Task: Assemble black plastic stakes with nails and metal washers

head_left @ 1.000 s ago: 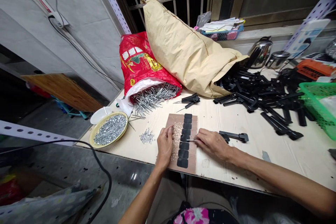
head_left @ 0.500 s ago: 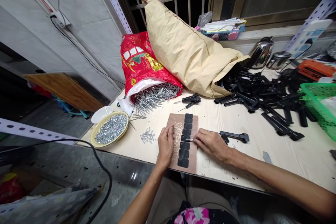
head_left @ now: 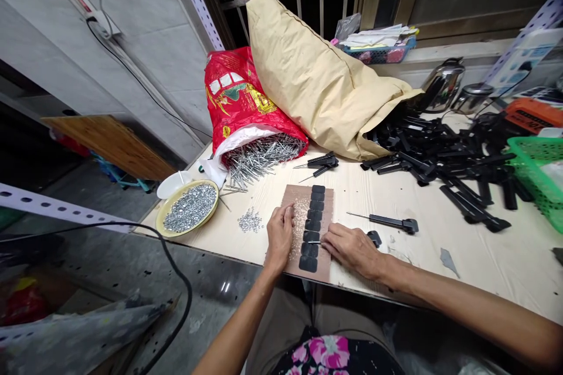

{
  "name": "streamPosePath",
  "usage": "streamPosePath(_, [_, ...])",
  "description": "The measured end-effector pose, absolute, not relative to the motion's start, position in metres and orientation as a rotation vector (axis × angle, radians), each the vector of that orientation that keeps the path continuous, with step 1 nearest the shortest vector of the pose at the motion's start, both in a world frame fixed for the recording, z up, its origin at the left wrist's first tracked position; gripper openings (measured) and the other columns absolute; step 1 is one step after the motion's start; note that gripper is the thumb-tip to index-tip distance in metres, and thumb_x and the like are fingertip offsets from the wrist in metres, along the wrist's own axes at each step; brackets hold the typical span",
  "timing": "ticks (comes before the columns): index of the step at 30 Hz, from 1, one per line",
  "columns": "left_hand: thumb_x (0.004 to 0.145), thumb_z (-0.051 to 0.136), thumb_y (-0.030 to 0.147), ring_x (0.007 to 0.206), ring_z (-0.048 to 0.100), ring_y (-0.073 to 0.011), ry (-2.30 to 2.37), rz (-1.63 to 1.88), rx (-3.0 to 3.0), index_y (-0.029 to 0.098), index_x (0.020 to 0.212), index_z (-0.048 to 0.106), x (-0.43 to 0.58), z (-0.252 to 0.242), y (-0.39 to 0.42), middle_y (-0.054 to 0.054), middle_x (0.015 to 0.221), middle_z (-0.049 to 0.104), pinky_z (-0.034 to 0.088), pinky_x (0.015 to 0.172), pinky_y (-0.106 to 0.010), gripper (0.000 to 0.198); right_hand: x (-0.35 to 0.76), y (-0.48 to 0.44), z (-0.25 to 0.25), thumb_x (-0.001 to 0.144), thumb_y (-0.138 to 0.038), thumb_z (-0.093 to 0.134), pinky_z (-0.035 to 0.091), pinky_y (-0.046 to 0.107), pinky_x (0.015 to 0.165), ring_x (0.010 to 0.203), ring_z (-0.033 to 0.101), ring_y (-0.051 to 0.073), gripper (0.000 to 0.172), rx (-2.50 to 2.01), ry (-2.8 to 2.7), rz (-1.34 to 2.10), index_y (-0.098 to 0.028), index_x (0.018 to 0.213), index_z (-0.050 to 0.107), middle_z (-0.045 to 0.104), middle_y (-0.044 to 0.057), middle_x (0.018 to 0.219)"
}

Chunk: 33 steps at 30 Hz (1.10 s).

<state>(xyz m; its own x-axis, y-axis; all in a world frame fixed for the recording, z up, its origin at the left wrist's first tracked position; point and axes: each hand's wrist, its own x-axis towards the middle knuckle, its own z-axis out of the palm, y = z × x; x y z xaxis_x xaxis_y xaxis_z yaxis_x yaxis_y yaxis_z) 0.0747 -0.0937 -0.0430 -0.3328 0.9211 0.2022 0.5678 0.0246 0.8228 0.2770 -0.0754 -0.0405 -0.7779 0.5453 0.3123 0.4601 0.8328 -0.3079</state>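
My left hand (head_left: 280, 236) lies at the left edge of a brown board (head_left: 324, 272), its fingers curled in and thumb against forefinger; anything between them is hidden. My right hand (head_left: 354, 250) pinches a thin silvery tool (head_left: 314, 242), whose tip lies over one of the black pads near the close end of the column. Several rounded black pads (head_left: 309, 263) run in a column down the board. Tiny pale bits (head_left: 301, 217) are scattered to their left. Beyond my right hand lies a black-handled piece with a thin metal shaft (head_left: 393, 221).
Small silvery pieces (head_left: 250, 220) lie left of the board, near a yellow bowl (head_left: 214, 211) full of them. A red bag (head_left: 237, 96) spills metal rods. A paper sack (head_left: 316, 82) opens toward piled black handles (head_left: 440, 152). At right stands a green basket (head_left: 536, 149).
My right hand and the tool tip have shifted a little toward me along the column of pads. My left hand stays at the board's edge. The camera view has shifted slightly.
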Motion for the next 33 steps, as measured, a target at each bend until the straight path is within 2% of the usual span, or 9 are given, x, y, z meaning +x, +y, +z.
streamPosePath(9, [0.092,0.036,0.035,0.071,0.057,-0.0143,1.928,1.245,1.511,0.019,0.108,0.062,0.074,-0.044,-0.093,-0.004,0.087,0.061,0.045,0.070,-0.027,0.034,0.275,-0.076,-0.037,0.094,-0.023,0.037,0.036,0.021,0.052,0.073,0.050,0.013,0.022,-0.808,-2.626,0.317,-0.018,0.082,0.054,0.052,0.003,0.082])
streamPosePath(15, [0.092,0.035,0.036,0.067,0.055,-0.0144,1.925,1.222,1.526,0.019,0.109,0.062,0.074,-0.041,-0.094,-0.003,0.081,0.059,0.044,0.069,-0.027,0.036,0.279,-0.028,-0.028,0.095,-0.018,0.031,0.036,0.021,0.046,0.059,0.045,0.010,0.023,-0.990,-2.485,0.295,-0.014,0.084,0.051,0.050,0.004,0.078])
streamPosePath(19, [0.092,0.035,0.036,0.067,0.055,-0.0142,1.915,1.230,1.503,0.019,0.109,0.061,0.074,-0.041,-0.093,-0.003,0.084,0.059,0.044,0.069,-0.027,0.036,0.283,-0.059,-0.032,0.092,-0.010,0.030,0.030,0.021,0.043,0.057,0.043,0.010,0.026,-0.669,-2.651,0.235,-0.017,0.079,0.051,0.048,0.000,0.069])
streamPosePath(21, [0.092,0.036,0.037,0.067,0.055,-0.0140,1.912,1.229,1.493,0.020,0.108,0.061,0.074,-0.042,-0.093,-0.003,0.085,0.059,0.045,0.069,-0.027,0.035,0.285,-0.074,-0.037,0.093,-0.013,0.033,0.030,0.022,0.045,0.061,0.044,0.011,0.023,-0.608,-2.686,0.199,-0.017,0.079,0.052,0.049,0.001,0.071])
streamPosePath(25, [0.092,0.036,0.036,0.067,0.055,-0.0143,1.915,1.228,1.487,0.020,0.109,0.062,0.074,-0.043,-0.092,-0.003,0.084,0.059,0.045,0.069,-0.027,0.035,0.290,-0.070,-0.042,0.094,-0.021,0.037,0.036,0.022,0.051,0.066,0.047,0.012,0.020,-0.819,-2.568,0.327,-0.016,0.085,0.053,0.050,0.003,0.078])
streamPosePath(33, [0.091,0.037,0.037,0.067,0.056,-0.0145,1.911,1.243,1.489,0.019,0.108,0.063,0.074,-0.041,-0.092,-0.004,0.084,0.060,0.046,0.069,-0.027,0.035,0.295,-0.062,-0.041,0.094,-0.022,0.036,0.042,0.023,0.058,0.068,0.050,0.012,0.019,-0.925,-2.472,0.542,-0.016,0.089,0.054,0.051,0.004,0.082])
